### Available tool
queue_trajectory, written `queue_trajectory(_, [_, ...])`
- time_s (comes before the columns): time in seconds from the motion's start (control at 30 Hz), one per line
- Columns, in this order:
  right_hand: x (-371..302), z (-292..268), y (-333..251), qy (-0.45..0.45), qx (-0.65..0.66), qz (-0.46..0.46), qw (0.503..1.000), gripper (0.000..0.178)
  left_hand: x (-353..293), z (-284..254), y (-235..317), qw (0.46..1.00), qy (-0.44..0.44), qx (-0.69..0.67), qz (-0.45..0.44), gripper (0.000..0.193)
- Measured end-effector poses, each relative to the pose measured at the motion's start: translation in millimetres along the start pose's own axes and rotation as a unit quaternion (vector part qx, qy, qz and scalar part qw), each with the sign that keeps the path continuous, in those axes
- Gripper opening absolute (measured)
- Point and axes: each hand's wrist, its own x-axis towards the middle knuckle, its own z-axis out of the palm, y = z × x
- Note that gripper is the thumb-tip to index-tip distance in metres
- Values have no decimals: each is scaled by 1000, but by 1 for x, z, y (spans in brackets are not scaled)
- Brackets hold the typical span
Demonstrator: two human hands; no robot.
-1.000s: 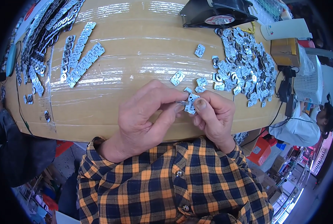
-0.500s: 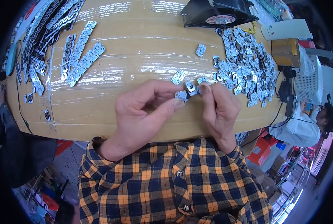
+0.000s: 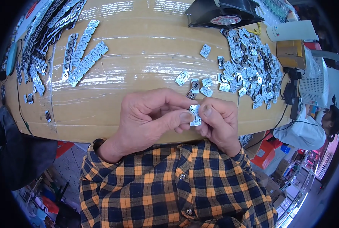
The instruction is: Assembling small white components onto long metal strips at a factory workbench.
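Note:
Between the fingertips of both hands is a small silver circuit board (image 3: 195, 115), held upright close to the table's front edge. My left hand (image 3: 154, 119) pinches its left side with thumb and forefinger. My right hand (image 3: 219, 119) is closed on its right side, thumb in front. Just beyond the fingertips lie several loose boards of the same kind, among them one with a dark round part (image 3: 195, 84) and a plain silver one (image 3: 182, 78). The board's far side is hidden from view.
A large heap of small boards (image 3: 249, 64) covers the right. At left lie joined board strips (image 3: 89, 64) and a stack of longer strips (image 3: 51, 28). A black fan-like unit (image 3: 224, 15), a white cup (image 3: 292, 30) and a white basket (image 3: 314, 83) stand around the heap. A person (image 3: 304, 127) is at far right.
Both hands have drawn nearer to me and closed together on one board. Boards that were at my fingertips now lie on the table beyond them.

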Motion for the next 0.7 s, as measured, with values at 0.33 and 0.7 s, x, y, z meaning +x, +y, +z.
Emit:
queue_trajectory(0.33, [0, 6, 11, 63, 60, -33, 996, 30, 5, 8, -6, 974, 84, 138, 159, 20])
queue_trajectory(0.7, [2, 1, 4, 88, -64, -24, 994, 28, 4, -4, -5, 884, 6, 386, 262, 28])
